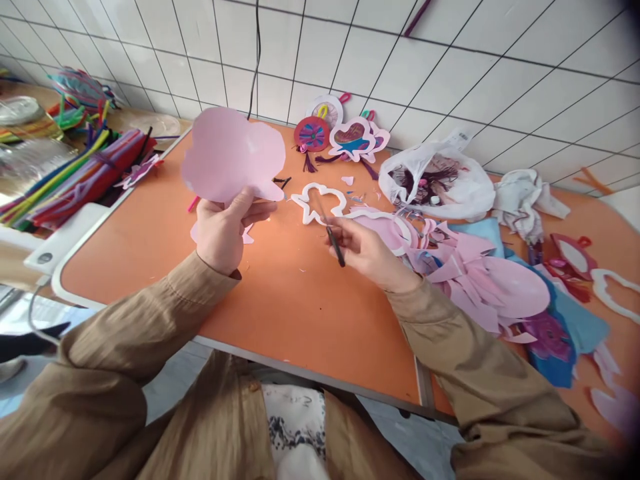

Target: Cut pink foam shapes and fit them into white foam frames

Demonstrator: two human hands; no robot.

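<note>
My left hand (220,230) is closed on the lower edge of a pink foam or card sheet (235,157), holding it up above the orange table. The sheet has a wavy cloud-like outline with a small tab at its lower right. In my right hand (365,250), the fingers pinch a slim black-handled tool (335,247) with a thin blade pointing away from me; its exact kind is unclear. Just beyond that blade lies a white star-and-cloud outline frame (305,205). Smaller pink pieces (247,235) lie partly hidden behind my left hand.
Pink offcuts (475,273) pile up at right over blue sheets (580,320). A white plastic bag (445,180) with dark threads stands behind them. Finished-looking ornaments (313,133) lean near the tiled wall (280,53). Colourful pipe cleaners (95,173) and a white power strip (65,233) are at left.
</note>
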